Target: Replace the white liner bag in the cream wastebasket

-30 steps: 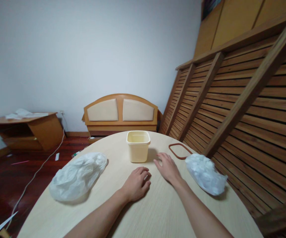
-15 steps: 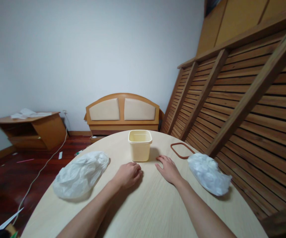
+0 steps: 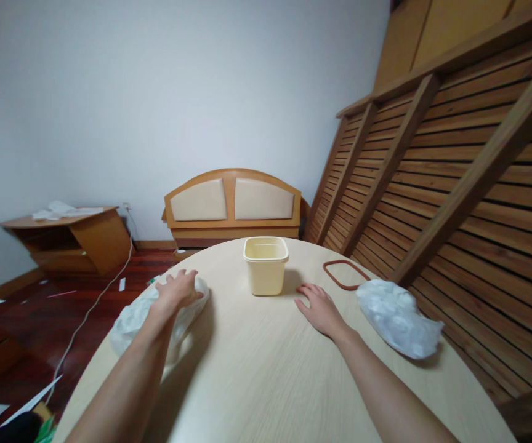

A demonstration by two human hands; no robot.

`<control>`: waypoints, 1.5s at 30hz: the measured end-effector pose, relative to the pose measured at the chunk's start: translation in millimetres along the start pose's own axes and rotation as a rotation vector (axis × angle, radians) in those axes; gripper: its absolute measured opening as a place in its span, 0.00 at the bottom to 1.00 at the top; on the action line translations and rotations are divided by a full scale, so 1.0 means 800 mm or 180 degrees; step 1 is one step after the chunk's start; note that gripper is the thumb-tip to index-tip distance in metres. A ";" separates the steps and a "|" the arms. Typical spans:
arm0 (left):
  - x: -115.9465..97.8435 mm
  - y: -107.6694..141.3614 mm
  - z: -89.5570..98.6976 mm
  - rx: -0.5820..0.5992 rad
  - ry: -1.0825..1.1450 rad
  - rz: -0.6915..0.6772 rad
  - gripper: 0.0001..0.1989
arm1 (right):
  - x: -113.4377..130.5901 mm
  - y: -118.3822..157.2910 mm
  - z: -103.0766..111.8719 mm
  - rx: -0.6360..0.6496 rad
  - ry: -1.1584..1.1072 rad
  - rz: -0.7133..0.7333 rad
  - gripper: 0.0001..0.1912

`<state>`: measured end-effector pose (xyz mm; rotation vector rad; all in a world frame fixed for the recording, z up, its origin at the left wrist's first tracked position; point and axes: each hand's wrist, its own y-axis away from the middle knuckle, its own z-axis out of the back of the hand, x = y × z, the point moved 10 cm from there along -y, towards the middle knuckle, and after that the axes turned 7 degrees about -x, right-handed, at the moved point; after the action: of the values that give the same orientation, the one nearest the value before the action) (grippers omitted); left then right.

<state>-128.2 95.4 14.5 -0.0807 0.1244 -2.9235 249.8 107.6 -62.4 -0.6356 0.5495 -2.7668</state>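
- The left hand (image 3: 179,289) lies on the far end of a crumpled white plastic bag (image 3: 139,317), fingers spread and curved over the top. Whether they have closed on the film cannot be told; it reads as a loose touch, not a firm grip.
- That bag sits on the left part of the round, pale wood table (image 3: 266,369), close to the edge. Its long axis runs from the near-left rim toward the far right, and its far end points roughly at the container.
- A risk, as a judgement: thin film near the rim could slide off onto the floor if pushed leftward, and a pinch of 1 layer only could let whatever is inside spill out.
- The cream square plastic container (image 3: 266,266) stands upright and open-topped at the far middle of the table, apart from both hands. It looks light, so a dragged bag could tip it.
- The right hand (image 3: 320,309) rests flat, palm down, fingers spread, holding nothing, just right of the container.
- A reddish-brown seal ring (image 3: 344,275) lies flat beyond it.
- A 2nd white plastic bag (image 3: 398,319) lies at the right, its long axis running from near the ring toward the near-right edge.
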 end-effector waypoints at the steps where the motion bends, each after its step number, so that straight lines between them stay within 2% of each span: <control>1: 0.005 -0.003 -0.007 0.0089 0.0003 0.0032 0.35 | 0.000 0.000 -0.001 0.0005 -0.0001 0.0000 0.20; 6: 0.006 -0.006 -0.036 0.0477 0.0050 -0.0140 0.38 | 0.001 0.000 -0.004 0.0011 -0.0010 -0.0003 0.21; 10: -0.021 0.003 -0.047 0.0733 0.0109 -0.0447 0.34 | 0.002 0.001 -0.003 0.0029 -0.0013 -0.0004 0.21; 17: -0.112 0.048 -0.045 0.0997 0.0419 -0.1195 0.31 | -0.002 0.004 -0.001 0.0075 -0.0038 0.0020 0.22; 20: -0.154 0.076 -0.038 0.1047 0.0645 -0.1496 0.34 | -0.004 0.004 0.000 0.0093 -0.0049 0.0019 0.22; 23: -0.200 0.108 -0.018 0.1121 0.1332 -0.2069 0.33 | -0.005 0.004 0.002 0.0108 -0.0064 0.0013 0.22; 25: -0.217 0.124 0.000 0.1129 0.1738 -0.2371 0.34 | -0.005 0.004 0.004 0.0127 -0.0081 0.0011 0.22; 28: -0.220 0.133 0.023 0.1106 0.2035 -0.2490 0.34 | -0.005 0.004 0.005 0.0173 -0.0103 -0.0007 0.22; 31: -0.214 0.132 0.035 0.0957 0.1900 -0.2580 0.27 | -0.002 0.002 0.010 0.0230 -0.0120 -0.0053 0.20; 34: -0.210 0.129 0.034 0.0846 0.1548 -0.2704 0.20 | 0.001 -0.004 0.025 0.0262 -0.0142 -0.0176 0.18; 37: -0.208 0.126 0.027 0.0881 0.1339 -0.2679 0.15 | 0.014 -0.015 0.055 0.0215 -0.0210 -0.0276 0.13; 39: -0.206 0.124 0.023 0.0897 0.1258 -0.2585 0.13 | 0.034 -0.022 0.076 0.0207 -0.0327 -0.0221 0.13; 42: -0.203 0.122 0.023 0.0900 0.1274 -0.2467 0.10 | 0.081 -0.021 0.095 0.0307 -0.0564 -0.0009 0.15; 45: -0.196 0.121 0.022 0.0960 0.1267 -0.2355 0.11 | 0.134 -0.005 0.098 0.0571 -0.0866 0.0269 0.13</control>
<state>46.5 33.5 16.3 0.6353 -0.3651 -3.5998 191.5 52.7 44.1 -0.9032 0.2600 -2.5553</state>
